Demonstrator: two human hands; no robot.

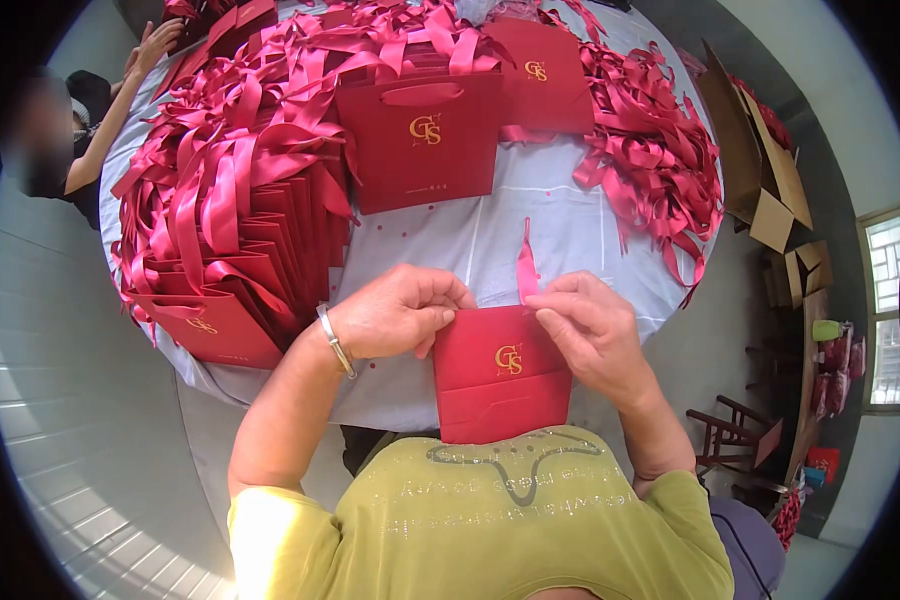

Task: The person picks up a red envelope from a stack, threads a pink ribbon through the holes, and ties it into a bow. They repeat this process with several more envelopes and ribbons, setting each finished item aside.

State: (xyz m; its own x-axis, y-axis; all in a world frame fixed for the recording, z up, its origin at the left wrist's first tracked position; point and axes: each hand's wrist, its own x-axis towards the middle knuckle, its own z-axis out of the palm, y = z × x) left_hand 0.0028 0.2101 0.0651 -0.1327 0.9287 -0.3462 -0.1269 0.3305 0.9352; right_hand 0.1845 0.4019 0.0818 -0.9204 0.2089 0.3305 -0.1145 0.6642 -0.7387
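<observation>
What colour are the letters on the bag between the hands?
The letters are gold, clearest in the head view.

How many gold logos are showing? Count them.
4: on the held bag, the centre bag, the bag to its right and the front-left bag. More may be hidden in the stacks.

Round counter, pale grey-white cloth (390, 255); on it, at left, a dense row of red paper gift bags with pink satin ribbons (295, 225); upright red bag, gold lettering (400, 150), far-middle; loose pink ribbon heap (655, 150), right.
</observation>
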